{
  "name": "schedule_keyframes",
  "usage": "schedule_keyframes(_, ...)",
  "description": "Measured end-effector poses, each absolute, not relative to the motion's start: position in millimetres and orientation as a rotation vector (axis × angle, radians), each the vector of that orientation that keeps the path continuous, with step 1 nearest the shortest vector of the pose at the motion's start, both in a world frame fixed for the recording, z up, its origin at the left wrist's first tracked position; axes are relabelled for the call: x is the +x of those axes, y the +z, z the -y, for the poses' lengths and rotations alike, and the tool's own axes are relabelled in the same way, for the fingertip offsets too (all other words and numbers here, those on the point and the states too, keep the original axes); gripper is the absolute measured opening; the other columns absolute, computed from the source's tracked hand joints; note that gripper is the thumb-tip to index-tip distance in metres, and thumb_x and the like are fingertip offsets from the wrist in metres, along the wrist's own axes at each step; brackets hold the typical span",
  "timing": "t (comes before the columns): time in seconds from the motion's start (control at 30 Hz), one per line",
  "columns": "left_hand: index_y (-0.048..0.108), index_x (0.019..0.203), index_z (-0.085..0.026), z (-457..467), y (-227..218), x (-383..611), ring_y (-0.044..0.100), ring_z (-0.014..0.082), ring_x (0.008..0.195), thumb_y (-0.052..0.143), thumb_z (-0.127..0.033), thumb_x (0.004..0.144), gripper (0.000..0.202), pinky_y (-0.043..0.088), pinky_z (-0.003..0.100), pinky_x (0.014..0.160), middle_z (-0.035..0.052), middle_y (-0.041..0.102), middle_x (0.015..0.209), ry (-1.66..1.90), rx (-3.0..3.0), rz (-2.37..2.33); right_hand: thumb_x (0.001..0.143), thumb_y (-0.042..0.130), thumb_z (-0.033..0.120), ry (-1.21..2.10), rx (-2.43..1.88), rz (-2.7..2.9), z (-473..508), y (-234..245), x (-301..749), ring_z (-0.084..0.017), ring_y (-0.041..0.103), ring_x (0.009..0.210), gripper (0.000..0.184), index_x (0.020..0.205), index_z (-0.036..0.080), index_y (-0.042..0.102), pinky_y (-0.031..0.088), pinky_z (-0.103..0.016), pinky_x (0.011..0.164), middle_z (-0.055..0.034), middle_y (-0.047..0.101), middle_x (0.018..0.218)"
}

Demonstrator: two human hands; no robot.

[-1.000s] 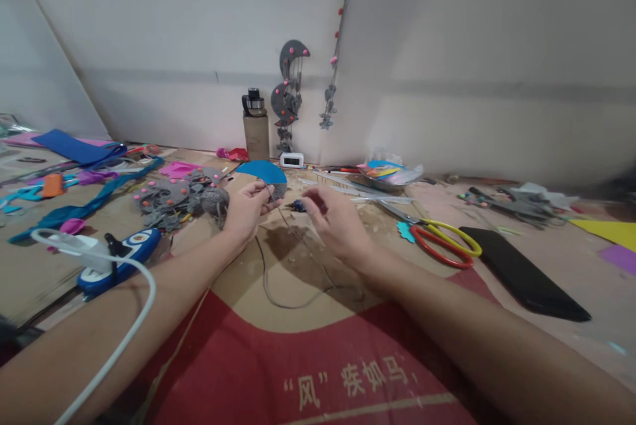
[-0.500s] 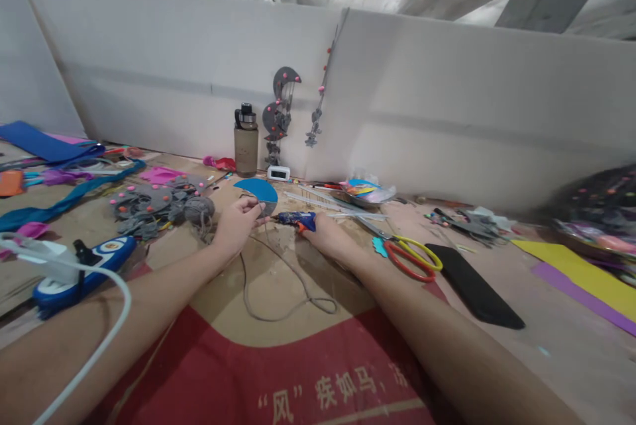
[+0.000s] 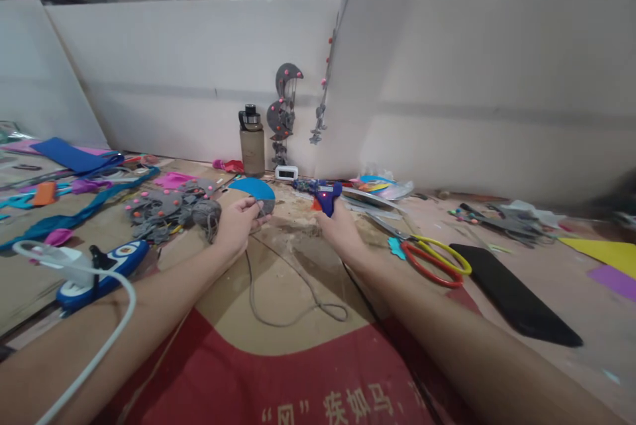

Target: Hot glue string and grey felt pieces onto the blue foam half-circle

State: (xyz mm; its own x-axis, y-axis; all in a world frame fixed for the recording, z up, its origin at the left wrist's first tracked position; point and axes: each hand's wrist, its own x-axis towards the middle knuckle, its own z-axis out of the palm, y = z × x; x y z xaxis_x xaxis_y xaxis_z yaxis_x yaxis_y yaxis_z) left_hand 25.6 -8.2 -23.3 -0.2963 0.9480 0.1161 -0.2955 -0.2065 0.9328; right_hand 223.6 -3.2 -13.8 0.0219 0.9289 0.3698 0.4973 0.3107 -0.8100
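Observation:
My left hand (image 3: 237, 225) pinches the lower edge of a rounded blue and grey piece (image 3: 252, 188), perhaps felt. From beneath that hand a thin grey cord (image 3: 278, 326) runs across the cardboard and ends in a loop. My right hand (image 3: 342, 232) is wrapped round the handle of a blue glue gun (image 3: 325, 194), raised with its nozzle pointing left, apart from the piece. A small red light glows on the gun's side. A dark cable (image 3: 365, 299) trails from below my right wrist toward the front edge.
Scissors (image 3: 437, 261) with red and yellow handles and a black phone (image 3: 517, 296) lie at the right. A bottle (image 3: 252, 150) and white clock (image 3: 287, 173) stand by the wall. Grey crescents with beads (image 3: 171, 210) and a blue-white power strip (image 3: 106, 276) are left.
My right hand has lifted the glue gun up and to the right, away from the blue and grey piece. My left hand keeps its hold. The view has tilted and shifted slightly.

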Motion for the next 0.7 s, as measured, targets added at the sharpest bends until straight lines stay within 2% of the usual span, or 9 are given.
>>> schedule_keyframes(0.1, 0.059, 0.073, -0.012, 10, -22, 27, 0.064, 0.0136, 0.066, 0.074, -0.021, 0.059, 0.023, 0.057, 0.030, 0.065, 0.0040, 0.066, 0.075, 1.649, 0.901, -1.086, 0.075, 0.049, 0.025, 0.659, -1.097, 1.556, 18, -16, 212, -0.018, 0.060, 0.079, 0.035, 0.109, 0.016, 0.051, 0.048, -0.031, 0.070, -0.0091, 0.064, 0.100)
schedule_keyframes(0.23, 0.059, 0.068, -0.013, 9, -24, 26, 0.060, 0.0106, 0.058, 0.076, -0.025, 0.057, 0.023, 0.055, 0.025, 0.058, 0.0010, 0.064, 0.067, 1.655, 0.912, -1.109, 0.079, 0.048, 0.028, 0.879, -0.878, 1.621, 32, -21, 203, -0.014, 0.060, 0.069, 0.032, 0.109, 0.017, 0.049, 0.048, -0.027, 0.059, -0.0081, 0.064, 0.103)
schedule_keyframes(0.47, 0.060, 0.064, -0.014, 10, -27, 27, 0.057, 0.0100, 0.057, 0.077, -0.029, 0.056, 0.024, 0.054, 0.026, 0.058, -0.0005, 0.060, 0.064, 1.635, 0.983, -1.094, 0.084, 0.048, 0.035, 0.731, -0.959, 1.764, 34, -30, 207, -0.014, 0.058, 0.069, 0.026, 0.102, 0.017, 0.054, 0.047, -0.029, 0.070, -0.0039, 0.065, 0.087)
schedule_keyframes(0.6, 0.060, 0.063, -0.014, 10, -27, 28, 0.056, 0.0104, 0.058, 0.077, -0.029, 0.056, 0.024, 0.055, 0.027, 0.058, -0.0001, 0.060, 0.065, 1.637, 0.990, -1.089, 0.084, 0.048, 0.041, 0.601, -1.050, 1.801, 35, -30, 208, -0.018, 0.059, 0.082, 0.032, 0.104, 0.017, 0.055, 0.046, -0.033, 0.077, -0.0076, 0.064, 0.100)
schedule_keyframes(0.7, 0.060, 0.062, -0.013, 10, -26, 29, 0.056, 0.0106, 0.058, 0.078, -0.029, 0.054, 0.026, 0.055, 0.028, 0.058, 0.0000, 0.059, 0.065, 1.625, 0.992, -1.098, 0.084, 0.048, 0.042, 0.530, -1.093, 1.832, 37, -30, 208, -0.021, 0.058, 0.088, 0.032, 0.102, 0.017, 0.056, 0.044, -0.034, 0.082, -0.0087, 0.064, 0.099)
